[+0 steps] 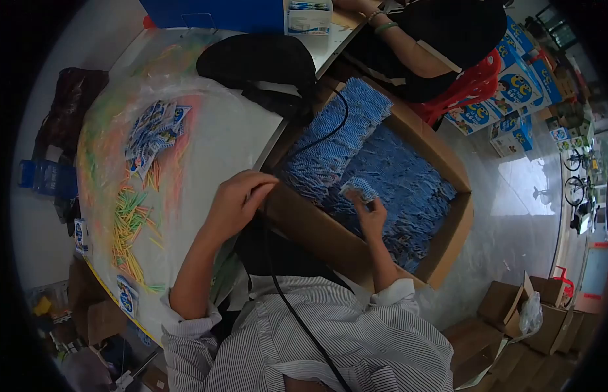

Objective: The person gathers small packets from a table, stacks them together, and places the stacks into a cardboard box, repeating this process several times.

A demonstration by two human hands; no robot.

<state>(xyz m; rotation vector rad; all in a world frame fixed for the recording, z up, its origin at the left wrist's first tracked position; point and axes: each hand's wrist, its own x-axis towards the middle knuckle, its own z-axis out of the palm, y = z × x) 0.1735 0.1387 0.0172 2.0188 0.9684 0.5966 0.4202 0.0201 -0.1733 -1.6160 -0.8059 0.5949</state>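
Note:
A small bundle of blue-and-white packets (361, 189) is held in my right hand (372, 221), over the open cardboard box (456, 166). Inside the box lie rows of many similar packets (395, 176), with a lighter striped row along the left side. My left hand (242, 199) is raised between the table edge and the box, its fingers curved and the thumb apart from them, holding nothing that I can see. On the white table (212, 144), left of that hand, a pile of blue-and-white packets (153, 134) lies above scattered coloured sticks (131, 225).
A black bag (258, 62) lies at the table's far side, near a small box of packets (308, 18). Another person's arm (408, 49) shows at the top right, by a red chair (471, 85) and stacked printed cartons (516, 81). A black cable (278, 287) hangs across my front.

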